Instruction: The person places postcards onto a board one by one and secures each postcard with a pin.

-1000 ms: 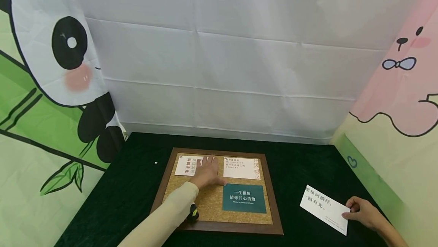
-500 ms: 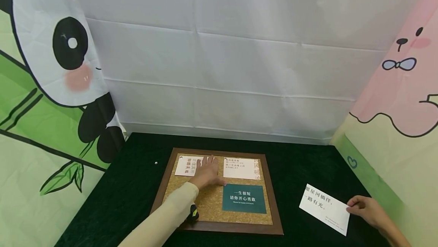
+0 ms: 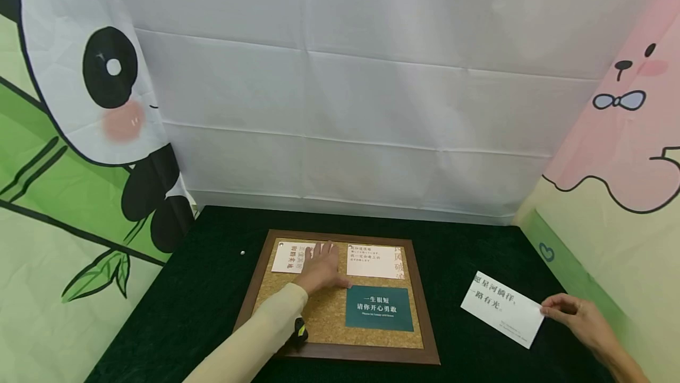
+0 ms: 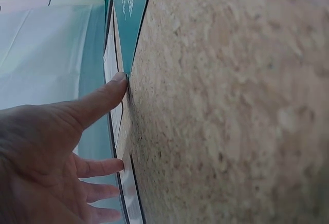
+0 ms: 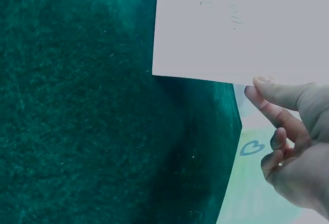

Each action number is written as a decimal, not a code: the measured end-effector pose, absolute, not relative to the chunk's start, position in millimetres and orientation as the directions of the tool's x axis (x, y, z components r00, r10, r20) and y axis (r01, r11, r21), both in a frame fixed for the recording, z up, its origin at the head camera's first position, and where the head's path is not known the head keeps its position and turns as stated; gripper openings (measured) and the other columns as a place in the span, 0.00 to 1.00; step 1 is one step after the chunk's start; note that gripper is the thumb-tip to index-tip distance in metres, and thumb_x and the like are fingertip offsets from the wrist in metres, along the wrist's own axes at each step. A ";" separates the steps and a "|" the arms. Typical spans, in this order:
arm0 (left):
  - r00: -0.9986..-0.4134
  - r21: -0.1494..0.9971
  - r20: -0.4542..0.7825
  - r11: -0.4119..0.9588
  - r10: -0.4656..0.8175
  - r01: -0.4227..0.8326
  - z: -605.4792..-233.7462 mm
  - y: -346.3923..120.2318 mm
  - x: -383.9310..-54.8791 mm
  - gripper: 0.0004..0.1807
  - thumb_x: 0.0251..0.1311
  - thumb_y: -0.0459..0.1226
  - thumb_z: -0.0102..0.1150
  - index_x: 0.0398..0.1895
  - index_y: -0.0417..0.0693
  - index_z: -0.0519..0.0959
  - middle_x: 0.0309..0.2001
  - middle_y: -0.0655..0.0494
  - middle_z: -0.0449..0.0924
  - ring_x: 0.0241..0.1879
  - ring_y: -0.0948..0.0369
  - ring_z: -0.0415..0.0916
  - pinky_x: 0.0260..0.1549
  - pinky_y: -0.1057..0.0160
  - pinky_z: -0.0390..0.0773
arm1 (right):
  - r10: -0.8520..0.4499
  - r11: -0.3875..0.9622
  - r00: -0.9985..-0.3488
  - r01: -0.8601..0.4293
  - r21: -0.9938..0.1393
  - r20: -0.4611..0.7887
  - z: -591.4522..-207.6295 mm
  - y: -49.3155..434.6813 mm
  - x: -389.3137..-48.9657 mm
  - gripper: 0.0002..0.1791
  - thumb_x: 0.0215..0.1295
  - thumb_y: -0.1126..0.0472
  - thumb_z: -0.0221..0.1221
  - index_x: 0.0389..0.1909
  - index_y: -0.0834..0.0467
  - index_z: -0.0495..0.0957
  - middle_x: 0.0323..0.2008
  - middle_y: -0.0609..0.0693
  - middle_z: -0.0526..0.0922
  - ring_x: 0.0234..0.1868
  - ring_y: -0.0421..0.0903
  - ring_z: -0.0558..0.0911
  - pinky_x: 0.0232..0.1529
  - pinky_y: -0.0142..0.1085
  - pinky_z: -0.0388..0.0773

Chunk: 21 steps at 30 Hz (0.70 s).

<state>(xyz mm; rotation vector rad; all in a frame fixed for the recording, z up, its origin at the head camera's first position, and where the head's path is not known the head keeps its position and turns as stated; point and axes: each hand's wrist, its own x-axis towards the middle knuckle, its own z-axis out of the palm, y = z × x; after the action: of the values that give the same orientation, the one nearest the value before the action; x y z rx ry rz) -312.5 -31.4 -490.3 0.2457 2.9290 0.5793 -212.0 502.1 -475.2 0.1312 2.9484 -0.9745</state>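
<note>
My left hand (image 3: 320, 268) rests with spread fingers on a brown-framed corkboard (image 3: 321, 321), over the right part of an upper-left white card (image 3: 287, 257). In the left wrist view its thumb (image 4: 103, 98) meets the corner of a dark green card (image 4: 131, 8) with white lettering. To the right of the board, my right hand (image 3: 579, 318) pinches a white card (image 3: 504, 310) with printed characters by its right edge, between thumb and forefinger. The right wrist view shows this card above the dark green cloth, casting a shadow. Another white card (image 3: 375, 261) is at the board's upper right.
A dark green cloth (image 3: 175, 318) covers the table. Left of the board lies a tiny white object (image 3: 242, 252). A white sheet (image 3: 345, 94) hangs behind, with cartoon-printed panels on both sides. A small black and yellow device (image 3: 301, 330) sits at my left wrist.
My right hand has moved slightly away from me and the card with it, up in the head view. My left hand has stayed in place.
</note>
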 end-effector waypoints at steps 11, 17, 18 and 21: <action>-0.974 0.379 -0.083 0.910 0.212 0.166 -493.8 -36.0 -310.6 0.56 0.45 0.61 0.71 0.72 0.39 0.61 0.76 0.41 0.50 0.76 0.41 0.41 0.72 0.38 0.39 | 0.071 0.806 -0.997 0.078 -0.587 -0.035 -462.5 489.4 -216.7 0.17 0.69 0.51 0.59 0.43 0.62 0.82 0.40 0.54 0.85 0.36 0.40 0.75 0.39 0.37 0.71; -0.975 0.367 -0.034 0.910 0.220 0.193 -495.8 -42.5 -312.2 0.53 0.43 0.63 0.70 0.68 0.41 0.67 0.75 0.41 0.53 0.76 0.40 0.44 0.71 0.37 0.41 | 0.071 0.790 -0.996 0.087 -0.608 -0.052 -455.8 477.0 -225.3 0.21 0.67 0.46 0.60 0.45 0.61 0.81 0.42 0.54 0.85 0.37 0.39 0.75 0.44 0.45 0.72; -0.976 0.370 -0.023 0.909 0.218 0.194 -495.6 -44.1 -312.2 0.52 0.43 0.63 0.70 0.67 0.41 0.68 0.75 0.41 0.55 0.75 0.40 0.46 0.71 0.36 0.42 | 0.067 0.787 -0.996 0.086 -0.611 -0.053 -454.7 474.6 -226.7 0.21 0.67 0.46 0.59 0.45 0.61 0.81 0.42 0.54 0.85 0.38 0.39 0.75 0.45 0.46 0.72; -0.980 0.368 0.005 0.911 0.200 0.187 -494.5 -50.5 -311.8 0.50 0.43 0.62 0.71 0.65 0.41 0.70 0.74 0.42 0.57 0.75 0.41 0.48 0.70 0.36 0.44 | 0.056 0.778 -0.997 0.072 -0.624 -0.046 -452.1 465.8 -231.6 0.21 0.67 0.46 0.59 0.45 0.61 0.81 0.43 0.54 0.86 0.38 0.37 0.75 0.46 0.47 0.70</action>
<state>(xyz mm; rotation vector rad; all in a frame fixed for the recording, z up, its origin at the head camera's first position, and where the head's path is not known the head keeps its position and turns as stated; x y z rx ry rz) -311.8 -50.5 -494.5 0.3078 3.0385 0.5804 -231.6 465.8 -452.1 0.1057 2.9392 -1.0326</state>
